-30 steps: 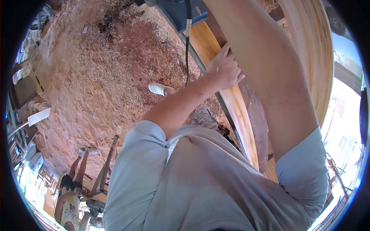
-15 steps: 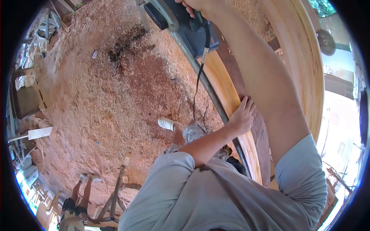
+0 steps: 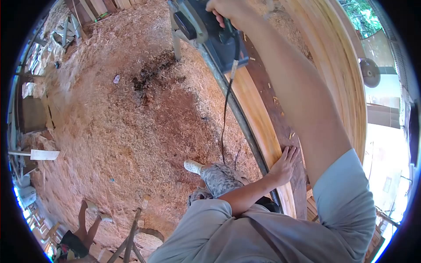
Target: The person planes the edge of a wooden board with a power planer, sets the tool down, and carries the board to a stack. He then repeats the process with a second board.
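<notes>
My right hand [image 3: 226,12] is wrapped round the handle of an electric hand planer [image 3: 223,52], at the top of the view. The planer sits on a long, curved wooden plank [image 3: 256,111], and its black cord [image 3: 226,105] trails back toward my legs. My left hand [image 3: 283,168] lies on the same plank, nearer my body, with its fingers stretched out across the far edge. A dark metal pipe [image 3: 245,122] runs along the plank's near side. The planer's front end is cut off by the frame.
A wide pale board [image 3: 337,83] lies to the right, past a dark reddish beam [image 3: 280,118] with shavings on it. Wood shavings cover the ground [image 3: 109,131]. Another person's legs [image 3: 85,223] are at lower left, near wooden poles [image 3: 131,236].
My left hand has slid back along the plank toward my body. My right hand keeps its grip on the planer, which appears slightly farther forward. The whole view has shifted.
</notes>
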A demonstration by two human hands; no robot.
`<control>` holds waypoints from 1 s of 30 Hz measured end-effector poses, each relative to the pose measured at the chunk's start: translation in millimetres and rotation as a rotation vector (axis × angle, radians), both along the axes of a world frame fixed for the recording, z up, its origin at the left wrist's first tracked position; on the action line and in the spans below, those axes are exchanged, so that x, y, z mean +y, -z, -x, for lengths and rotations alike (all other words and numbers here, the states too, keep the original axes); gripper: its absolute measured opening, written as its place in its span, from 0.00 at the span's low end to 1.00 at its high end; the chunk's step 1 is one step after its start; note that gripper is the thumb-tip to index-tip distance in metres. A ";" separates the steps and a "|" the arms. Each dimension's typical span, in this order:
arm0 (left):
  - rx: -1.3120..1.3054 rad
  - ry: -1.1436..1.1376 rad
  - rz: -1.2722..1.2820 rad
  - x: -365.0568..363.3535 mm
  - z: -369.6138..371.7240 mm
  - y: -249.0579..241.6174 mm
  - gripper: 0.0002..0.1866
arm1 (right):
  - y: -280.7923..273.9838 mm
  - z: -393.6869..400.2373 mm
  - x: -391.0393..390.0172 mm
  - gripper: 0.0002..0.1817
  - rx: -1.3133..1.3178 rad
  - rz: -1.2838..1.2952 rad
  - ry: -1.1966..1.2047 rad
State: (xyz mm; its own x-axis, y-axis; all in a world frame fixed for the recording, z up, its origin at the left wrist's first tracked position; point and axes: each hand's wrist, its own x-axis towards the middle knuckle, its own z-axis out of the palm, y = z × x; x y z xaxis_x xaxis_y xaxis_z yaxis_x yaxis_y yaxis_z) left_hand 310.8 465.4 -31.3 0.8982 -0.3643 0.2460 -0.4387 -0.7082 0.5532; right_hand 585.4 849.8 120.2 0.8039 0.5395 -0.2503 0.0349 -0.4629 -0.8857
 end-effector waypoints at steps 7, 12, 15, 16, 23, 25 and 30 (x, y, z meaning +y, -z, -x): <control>0.216 0.204 0.262 4.9 2.7 -5.8 0.27 | 2.8 -27.9 40.7 0.12 0.023 -0.093 -0.035; 0.321 0.337 0.679 38.3 -3.2 -8.3 0.20 | 6.1 -34.2 50.1 0.15 -0.100 -0.118 -0.150; 0.192 0.225 0.855 106.3 -53.9 -6.8 0.16 | -2.8 -25.6 53.2 0.14 -0.124 -0.047 -0.051; 0.234 0.150 0.857 156.3 -84.2 -18.8 0.16 | -0.9 -29.3 52.4 0.14 -0.123 -0.053 -0.048; -0.232 -0.272 -0.084 293.7 -167.2 -22.9 0.22 | -8.6 -44.9 77.6 0.14 0.010 0.016 -0.007; -0.030 -0.152 0.078 291.3 -165.4 -21.4 0.22 | 2.8 -59.7 96.0 0.20 -0.147 0.077 -0.167; 0.040 -0.124 0.176 277.1 -162.0 0.4 0.20 | 9.8 -96.3 156.9 0.21 -0.259 0.066 -0.220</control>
